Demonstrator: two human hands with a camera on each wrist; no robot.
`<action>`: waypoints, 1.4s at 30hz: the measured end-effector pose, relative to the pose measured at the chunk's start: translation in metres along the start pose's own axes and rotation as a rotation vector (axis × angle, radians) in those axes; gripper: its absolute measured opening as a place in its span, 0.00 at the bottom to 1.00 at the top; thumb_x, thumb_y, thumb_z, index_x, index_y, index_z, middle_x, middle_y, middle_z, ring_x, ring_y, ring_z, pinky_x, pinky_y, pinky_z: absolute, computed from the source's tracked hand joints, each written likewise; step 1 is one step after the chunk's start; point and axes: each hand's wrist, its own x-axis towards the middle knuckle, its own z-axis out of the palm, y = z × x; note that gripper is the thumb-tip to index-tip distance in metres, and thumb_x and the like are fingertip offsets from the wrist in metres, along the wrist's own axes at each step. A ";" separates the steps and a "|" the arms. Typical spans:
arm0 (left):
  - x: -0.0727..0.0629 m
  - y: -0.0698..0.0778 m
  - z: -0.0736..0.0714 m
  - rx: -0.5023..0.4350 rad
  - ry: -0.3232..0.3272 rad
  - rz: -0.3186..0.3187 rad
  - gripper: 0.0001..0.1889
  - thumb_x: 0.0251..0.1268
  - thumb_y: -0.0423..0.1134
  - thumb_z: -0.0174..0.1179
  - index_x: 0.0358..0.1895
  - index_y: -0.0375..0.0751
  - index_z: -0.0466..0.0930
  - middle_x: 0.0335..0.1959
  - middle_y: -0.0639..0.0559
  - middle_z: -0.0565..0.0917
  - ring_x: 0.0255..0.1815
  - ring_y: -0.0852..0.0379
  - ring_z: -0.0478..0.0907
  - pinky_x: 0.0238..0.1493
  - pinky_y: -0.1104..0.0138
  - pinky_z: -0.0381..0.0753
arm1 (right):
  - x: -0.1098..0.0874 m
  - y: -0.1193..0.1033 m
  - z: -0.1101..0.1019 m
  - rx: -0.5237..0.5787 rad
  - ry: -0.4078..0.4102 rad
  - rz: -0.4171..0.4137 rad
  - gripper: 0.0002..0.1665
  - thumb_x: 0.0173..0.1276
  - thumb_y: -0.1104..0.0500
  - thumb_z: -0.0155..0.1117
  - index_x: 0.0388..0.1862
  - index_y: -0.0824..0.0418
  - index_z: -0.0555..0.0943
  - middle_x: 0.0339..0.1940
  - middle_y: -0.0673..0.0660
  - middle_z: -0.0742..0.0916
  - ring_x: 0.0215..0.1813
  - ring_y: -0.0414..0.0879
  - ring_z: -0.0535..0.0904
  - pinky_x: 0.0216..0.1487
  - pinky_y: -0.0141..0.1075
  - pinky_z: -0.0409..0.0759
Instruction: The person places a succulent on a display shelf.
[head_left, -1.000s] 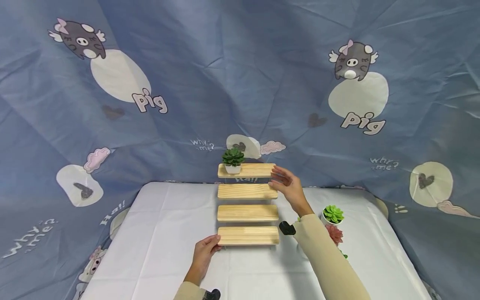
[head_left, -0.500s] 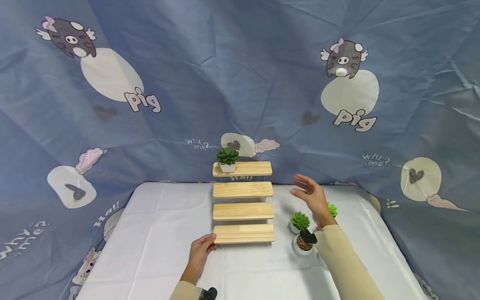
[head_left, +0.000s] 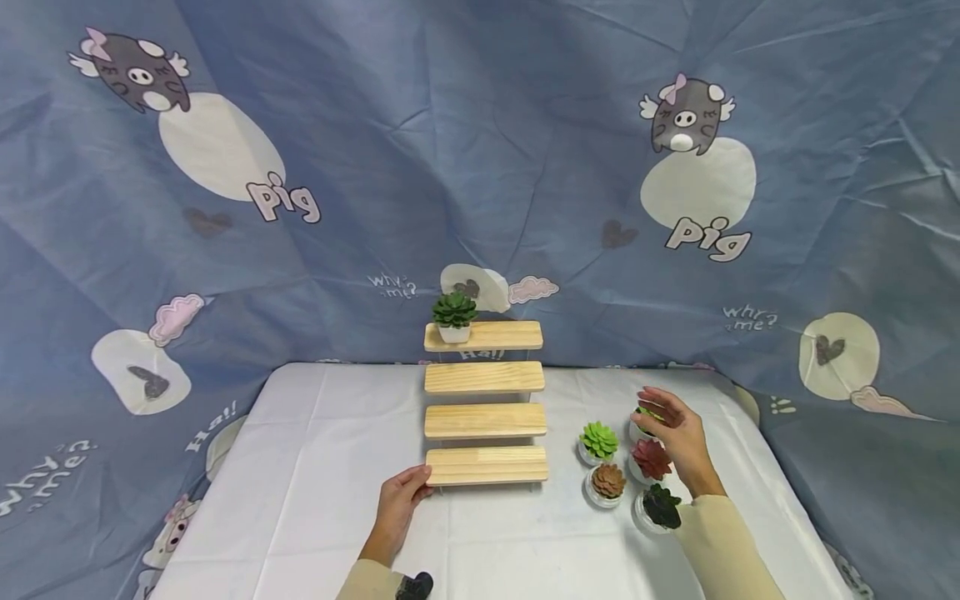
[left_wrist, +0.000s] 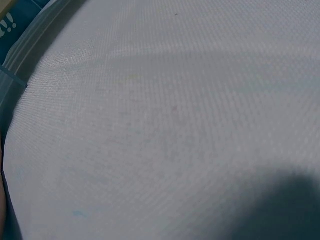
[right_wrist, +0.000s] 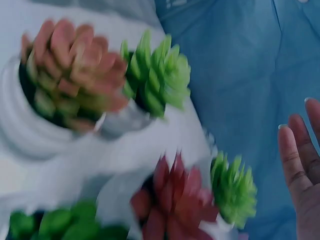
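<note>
My left hand (head_left: 397, 506) pinches the front left corner of the lowest board of a four-step wooden display stand (head_left: 486, 465). On the stand's top board, towards the left, sits a dark green succulent (head_left: 454, 311) in a white pot. My right hand (head_left: 681, 429), fingers loosely bent and holding nothing, hovers by the back right green succulent (head_left: 646, 422), partly covering it. Beside that hand is a red succulent (head_left: 651, 459), also large in the right wrist view. The left wrist view shows mostly white cloth.
Further potted succulents stand right of the stand: a light green one (head_left: 598, 439), a brown one (head_left: 608, 481) and a dark green one (head_left: 662, 506) near my right sleeve. White cloth (head_left: 330, 467) covers the table. A blue printed curtain (head_left: 480, 167) hangs behind.
My right hand has left the stand's right side and moved right and down to the potted succulents, uncovering several. My left hand keeps its hold on the lowest board.
</note>
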 end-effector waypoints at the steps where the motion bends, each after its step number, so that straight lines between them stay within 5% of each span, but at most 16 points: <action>1: 0.000 0.000 0.000 0.001 0.001 0.000 0.11 0.65 0.32 0.62 0.43 0.24 0.81 0.30 0.53 0.83 0.30 0.63 0.79 0.35 0.72 0.81 | -0.003 0.003 -0.003 -0.004 0.008 0.004 0.32 0.64 0.63 0.68 0.66 0.65 0.70 0.57 0.55 0.80 0.56 0.39 0.77 0.46 0.26 0.80; 12: -0.002 0.004 -0.002 0.017 -0.002 -0.009 0.12 0.66 0.33 0.61 0.44 0.24 0.81 0.30 0.54 0.83 0.31 0.63 0.79 0.36 0.73 0.81 | -0.042 0.032 -0.025 0.070 0.104 0.031 0.32 0.62 0.68 0.68 0.62 0.76 0.67 0.51 0.52 0.81 0.53 0.41 0.77 0.47 0.24 0.78; 23: -0.002 0.003 -0.001 0.029 -0.015 -0.013 0.15 0.67 0.35 0.61 0.47 0.22 0.79 0.32 0.54 0.83 0.32 0.63 0.78 0.37 0.72 0.81 | -0.076 0.071 -0.030 0.051 0.219 0.168 0.32 0.59 0.66 0.71 0.60 0.64 0.68 0.52 0.49 0.75 0.50 0.34 0.74 0.46 0.22 0.77; 35: -0.002 0.003 0.001 0.027 -0.008 -0.005 0.16 0.66 0.34 0.62 0.47 0.21 0.79 0.31 0.53 0.82 0.31 0.63 0.78 0.36 0.73 0.81 | -0.096 0.074 -0.020 -0.084 0.131 0.406 0.44 0.56 0.64 0.74 0.67 0.64 0.59 0.52 0.42 0.71 0.49 0.28 0.67 0.51 0.22 0.64; 39: -0.002 0.002 0.000 0.024 -0.007 -0.011 0.14 0.66 0.34 0.61 0.46 0.22 0.80 0.31 0.54 0.82 0.31 0.63 0.78 0.36 0.72 0.81 | -0.097 0.077 -0.017 -0.139 0.092 0.483 0.51 0.54 0.62 0.75 0.70 0.65 0.55 0.58 0.48 0.69 0.50 0.26 0.66 0.51 0.20 0.64; 42: -0.001 0.002 -0.001 0.021 -0.017 -0.014 0.14 0.67 0.34 0.61 0.45 0.23 0.80 0.31 0.54 0.82 0.31 0.63 0.78 0.36 0.73 0.81 | -0.098 0.079 -0.015 -0.202 0.058 0.520 0.53 0.54 0.60 0.76 0.71 0.65 0.54 0.65 0.57 0.67 0.55 0.33 0.66 0.54 0.25 0.67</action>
